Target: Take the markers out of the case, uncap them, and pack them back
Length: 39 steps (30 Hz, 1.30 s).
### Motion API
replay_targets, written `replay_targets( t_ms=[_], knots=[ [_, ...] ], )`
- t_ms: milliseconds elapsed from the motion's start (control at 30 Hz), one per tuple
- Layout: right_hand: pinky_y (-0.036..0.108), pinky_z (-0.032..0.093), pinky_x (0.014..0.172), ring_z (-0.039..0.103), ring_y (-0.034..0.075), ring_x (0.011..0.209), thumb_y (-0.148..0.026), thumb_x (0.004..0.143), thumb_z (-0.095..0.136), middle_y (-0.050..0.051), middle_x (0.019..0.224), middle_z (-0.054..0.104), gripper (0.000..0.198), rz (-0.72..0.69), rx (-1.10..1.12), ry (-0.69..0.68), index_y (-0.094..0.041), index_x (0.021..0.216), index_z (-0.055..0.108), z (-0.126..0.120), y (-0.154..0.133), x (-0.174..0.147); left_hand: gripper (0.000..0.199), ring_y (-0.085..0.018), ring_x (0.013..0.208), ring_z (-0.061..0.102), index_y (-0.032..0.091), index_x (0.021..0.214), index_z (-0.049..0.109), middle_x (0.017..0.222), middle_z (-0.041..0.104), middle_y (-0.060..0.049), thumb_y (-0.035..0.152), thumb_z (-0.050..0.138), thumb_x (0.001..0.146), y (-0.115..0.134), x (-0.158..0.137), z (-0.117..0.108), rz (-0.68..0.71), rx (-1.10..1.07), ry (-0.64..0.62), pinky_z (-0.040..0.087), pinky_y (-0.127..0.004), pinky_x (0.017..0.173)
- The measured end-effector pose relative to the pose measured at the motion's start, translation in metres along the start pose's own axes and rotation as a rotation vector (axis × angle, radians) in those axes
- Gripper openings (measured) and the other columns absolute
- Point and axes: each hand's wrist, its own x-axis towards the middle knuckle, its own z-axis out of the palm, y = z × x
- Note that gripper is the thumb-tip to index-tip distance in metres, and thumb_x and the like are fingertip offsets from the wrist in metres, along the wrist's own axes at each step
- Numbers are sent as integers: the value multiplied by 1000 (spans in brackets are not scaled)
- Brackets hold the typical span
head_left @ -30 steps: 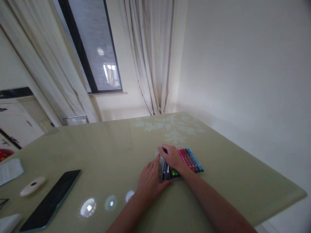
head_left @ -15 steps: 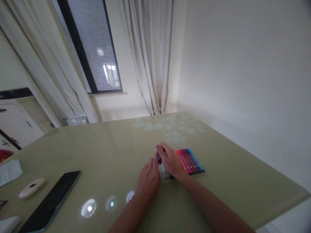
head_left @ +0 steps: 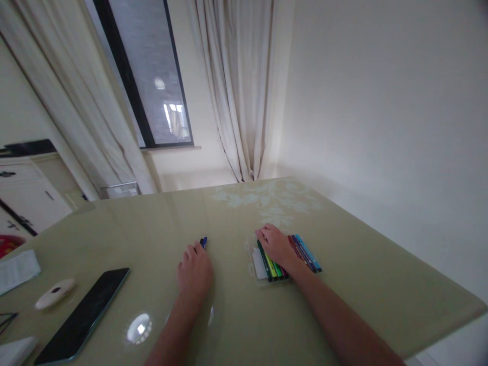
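Hands are both down on the glossy olive-green table (head_left: 343, 284) with the pale floral print at its far edge. Left hand (head_left: 195, 272) lies knuckles up around the middle of the table, fingers curled down over a dark blue felt-tip pen (head_left: 204, 242), only the tip of which pokes out past the fingertips toward the far edge. Can't honestly tell whether the pen is pinched or just pressed under the fingers, since the hand hides most of it.

Right hand (head_left: 277, 245) sits well apart from the left one, closer to the table's right edge, lying loosely flat on a row of coloured felt-tip pens (head_left: 301, 252). Fingers are spread a bit and not wrapped around anything, so it's resting on them rather than gripping. Green and yellow-green pens show on its left side, red, purple and blue ones on its right. They lie in or on a clear flat plastic pen case (head_left: 259, 264), with a white bit showing at the case's left side.

Over by the near left corner there's a black smartphone (head_left: 82, 315) lying flat, a small white oval gadget (head_left: 55, 293) just beside it, and a white folded paper (head_left: 17, 270) nearer the left edge.
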Motion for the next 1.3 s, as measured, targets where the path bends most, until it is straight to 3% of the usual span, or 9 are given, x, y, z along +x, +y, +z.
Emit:
replay_targets(
  t_ms=[133,200,300,400,467,633,900,1067,1300],
  knots=[
    [31,40,81,58,19,86,-28,106,48,7,87,64,36,-41,-14,-5,-19,79,70,1,-2,-1,37,-32,113,59,7,127,58,120,62,-21,18,39,98,2,1,-2,8,-36,27,50,-41,87],
    [31,40,82,58,20,88,-28,105,49,7,88,64,35,-47,-26,2,-18,80,71,1,-2,-1,40,-33,120,56,9,132,58,128,60,-21,19,40,97,9,0,0,82,-113,92,48,-45,94],
    [31,40,83,59,20,91,-28,105,48,8,91,66,35,-21,-56,24,-18,81,71,0,-3,-1,40,-31,125,54,18,135,59,137,60,-16,28,40,102,26,-10,3,395,-334,153,45,-48,104],
    [31,39,86,60,21,91,-27,105,47,8,89,68,36,-16,-85,4,-18,81,72,1,-4,-1,46,-29,128,54,24,141,55,143,59,-11,46,48,102,45,-28,5,765,-502,98,42,-48,110],
    [32,39,87,59,21,92,-26,105,49,8,88,69,34,-30,-98,-15,-17,81,72,3,-4,0,56,-31,132,52,25,144,53,147,57,-11,55,57,96,55,-39,5,872,-524,46,40,-50,112],
    [32,39,86,59,21,89,-28,103,54,8,85,69,31,-39,-43,-20,-18,77,68,5,-3,2,46,-29,128,56,26,144,52,144,60,-9,40,55,100,62,-45,6,832,-512,-61,43,-47,110],
    [28,39,73,52,16,75,-33,92,63,1,80,59,19,-24,265,101,-20,79,58,3,3,6,66,-30,133,55,21,156,35,148,57,-14,44,57,98,60,-40,20,769,-586,-84,43,-46,112],
    [27,36,66,48,15,68,-38,90,57,-2,70,53,26,47,462,123,-21,72,53,0,8,9,73,-29,135,54,22,159,28,149,56,-14,42,60,96,58,-39,23,769,-645,-86,42,-46,113],
    [27,29,59,40,14,61,-50,95,48,-4,57,41,48,15,418,31,-21,57,42,-6,3,8,77,-29,136,53,22,161,25,150,55,-15,39,60,96,57,-38,20,761,-657,-128,41,-48,114]
  ],
)
